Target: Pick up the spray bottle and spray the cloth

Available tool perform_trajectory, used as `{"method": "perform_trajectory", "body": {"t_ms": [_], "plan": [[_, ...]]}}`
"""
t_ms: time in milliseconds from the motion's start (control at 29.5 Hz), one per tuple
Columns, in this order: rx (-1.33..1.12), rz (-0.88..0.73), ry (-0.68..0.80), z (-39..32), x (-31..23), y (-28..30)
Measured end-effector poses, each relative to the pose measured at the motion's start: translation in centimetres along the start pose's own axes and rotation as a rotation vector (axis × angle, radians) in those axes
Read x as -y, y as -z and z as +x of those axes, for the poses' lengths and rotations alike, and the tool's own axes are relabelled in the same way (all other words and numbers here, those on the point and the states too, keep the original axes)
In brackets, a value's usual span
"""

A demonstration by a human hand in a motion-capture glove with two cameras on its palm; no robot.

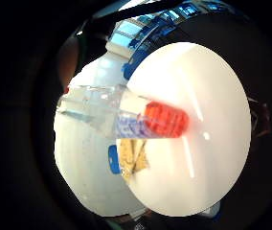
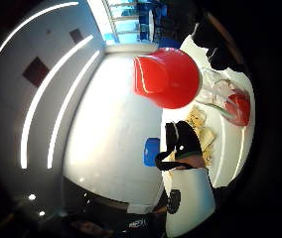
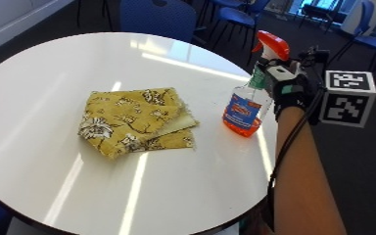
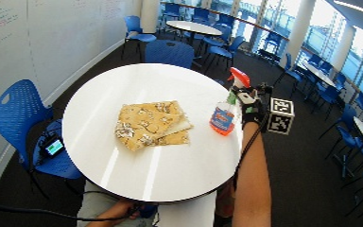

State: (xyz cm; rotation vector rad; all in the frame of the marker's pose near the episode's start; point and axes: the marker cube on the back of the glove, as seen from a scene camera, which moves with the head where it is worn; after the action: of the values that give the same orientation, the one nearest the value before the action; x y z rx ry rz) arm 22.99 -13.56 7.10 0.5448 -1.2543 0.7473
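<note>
Spray bottle (image 3: 246,105) | upright on table (image 3: 58,68) | right hands (image 3: 291,88) apparently curled round neck | cloth (image 3: 136,121) apart

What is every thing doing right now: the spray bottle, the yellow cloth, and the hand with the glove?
spray bottle: upright at the table's edge, held by its neck, orange liquid only in its lower part; whether it is lifted cannot be told.
cloth: folded, lying flat on the table, apart from the bottle.
gloved right hand: grips the bottle's neck below the orange trigger head.
table: round, white, bears the cloth.

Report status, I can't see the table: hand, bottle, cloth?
Hand grips bottle at neck. Bottle upright beside cloth, nozzle facing away from it. Nothing between them.
</note>
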Motion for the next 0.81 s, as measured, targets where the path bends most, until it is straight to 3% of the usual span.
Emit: {"method": "perform_trajectory", "body": {"t_ms": [407,814], "plan": [[0.12,-0.087,0.014,-0.9,1.9,-0.7],[0.126,-0.034,-0.009,-0.8,2.7,-0.8]]}}
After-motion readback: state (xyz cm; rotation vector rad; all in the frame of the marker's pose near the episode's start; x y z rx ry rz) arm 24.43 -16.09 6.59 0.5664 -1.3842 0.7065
